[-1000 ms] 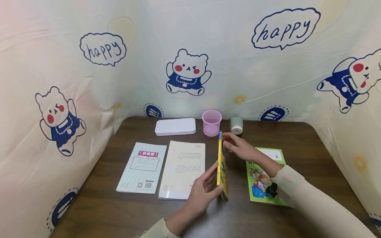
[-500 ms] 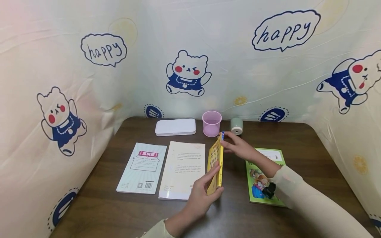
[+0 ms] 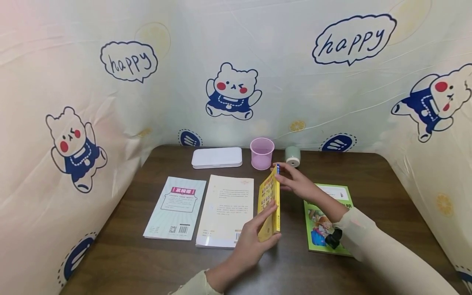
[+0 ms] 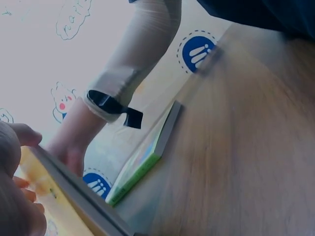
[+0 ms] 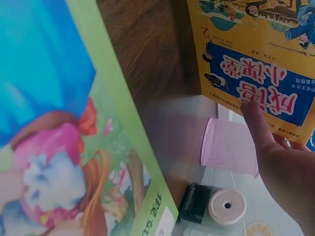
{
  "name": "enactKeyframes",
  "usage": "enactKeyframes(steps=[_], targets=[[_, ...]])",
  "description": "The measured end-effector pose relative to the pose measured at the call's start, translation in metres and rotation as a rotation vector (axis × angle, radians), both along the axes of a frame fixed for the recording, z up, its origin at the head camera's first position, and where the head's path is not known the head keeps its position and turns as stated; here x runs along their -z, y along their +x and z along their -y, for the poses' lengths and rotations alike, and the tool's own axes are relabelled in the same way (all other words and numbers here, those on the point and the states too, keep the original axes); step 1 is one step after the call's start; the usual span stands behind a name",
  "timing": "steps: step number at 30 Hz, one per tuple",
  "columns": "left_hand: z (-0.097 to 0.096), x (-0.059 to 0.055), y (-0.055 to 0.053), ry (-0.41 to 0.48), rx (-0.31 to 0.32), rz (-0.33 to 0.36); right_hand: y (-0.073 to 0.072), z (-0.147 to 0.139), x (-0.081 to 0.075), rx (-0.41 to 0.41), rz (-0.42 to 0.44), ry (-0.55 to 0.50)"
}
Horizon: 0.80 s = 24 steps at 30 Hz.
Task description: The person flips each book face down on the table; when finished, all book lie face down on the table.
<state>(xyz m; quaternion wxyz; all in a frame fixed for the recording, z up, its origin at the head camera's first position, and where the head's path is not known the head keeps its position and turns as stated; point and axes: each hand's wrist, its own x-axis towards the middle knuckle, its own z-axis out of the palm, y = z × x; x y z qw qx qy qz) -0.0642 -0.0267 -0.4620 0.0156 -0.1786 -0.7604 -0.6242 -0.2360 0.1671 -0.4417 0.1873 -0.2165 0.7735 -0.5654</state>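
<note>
A yellow book (image 3: 267, 194) stands tilted on edge between my two hands, one printed cover and its spine visible in the head view. Near its lower end my left hand (image 3: 251, 241) grips it, thumb on the spine side and fingers along the cover. My right hand (image 3: 300, 186) pinches the far upper end. In the right wrist view the book's other cover (image 5: 256, 64) shows a blue title panel, with a thumb pressing beside it. The left wrist view catches the page edges (image 4: 78, 189) beside my left fingers. Under my right forearm lies a green-bordered picture book (image 3: 318, 231).
On the dark wooden table (image 3: 121, 262), a cream book (image 3: 225, 209) and a light-blue book (image 3: 177, 209) lie flat at left. Along the back are a white flat case (image 3: 216, 157), a pink mesh cup (image 3: 262, 155) and a small green object (image 3: 293, 156) with a pale holed end.
Seen almost edge-on a second ago, the yellow book has turned in both hands so its left-facing cover shows. It has since shifted slightly to the right. The other books stay put.
</note>
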Motion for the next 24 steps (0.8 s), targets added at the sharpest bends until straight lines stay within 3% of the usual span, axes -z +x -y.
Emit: enactKeyframes(steps=[4,11,14,18,24], targets=[[0.005,0.002,-0.003,-0.14,0.01,-0.016,0.0,-0.005,0.002,-0.004,0.006,-0.014],[0.022,0.01,-0.009,-0.616,0.047,0.0,0.0,-0.013,0.004,-0.014,0.023,-0.039],[0.027,0.015,-0.012,-0.757,0.063,-0.008,0.0,-0.017,0.006,-0.024,0.025,-0.033],[0.029,0.027,-0.013,-0.876,0.078,-0.041,0.0,-0.023,0.009,-0.035,0.049,-0.036],[0.028,0.035,-0.01,-0.958,0.06,-0.091,0.003,-0.033,0.018,-0.039,0.078,-0.04]])
